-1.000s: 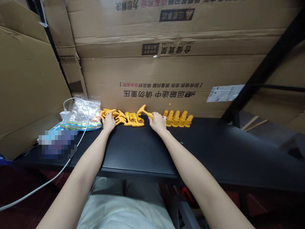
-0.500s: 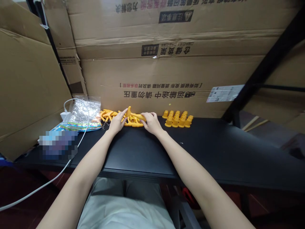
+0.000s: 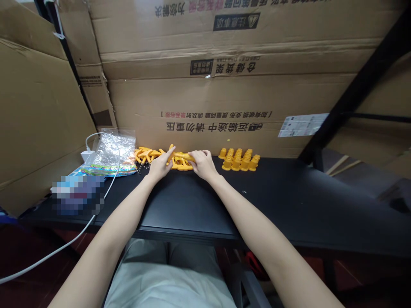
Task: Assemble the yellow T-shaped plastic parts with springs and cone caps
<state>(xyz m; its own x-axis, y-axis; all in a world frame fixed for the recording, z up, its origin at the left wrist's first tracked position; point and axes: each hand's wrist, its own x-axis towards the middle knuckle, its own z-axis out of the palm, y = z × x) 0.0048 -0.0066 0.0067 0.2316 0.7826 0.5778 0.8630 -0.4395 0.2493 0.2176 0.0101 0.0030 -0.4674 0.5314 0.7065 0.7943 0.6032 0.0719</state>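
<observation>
My left hand (image 3: 159,167) is closed on an upright yellow plastic part (image 3: 171,149) near the back of the table. Closed too, my right hand (image 3: 203,163) grips the end of a long yellow plastic piece (image 3: 183,156) that reaches across to the left hand. The two parts touch or overlap; whether they are joined I cannot tell. Behind and below the fingers lie more loose yellow parts (image 3: 181,166). A heap of branched yellow pieces (image 3: 146,154) extends left of my left hand, with small dark bits at its front edge.
Several yellow cup-like pieces (image 3: 236,164) stand in rows to the right. On the left are a clear plastic bag (image 3: 112,147), a white cable (image 3: 111,186) and a blurred-out item (image 3: 78,194). A cardboard wall (image 3: 205,94) closes off the back of the black table (image 3: 305,201).
The upright yellow part in my left hand has tilted slightly left, and its left fingers have moved up against it. My right hand has shifted a little left, keeping its grip.
</observation>
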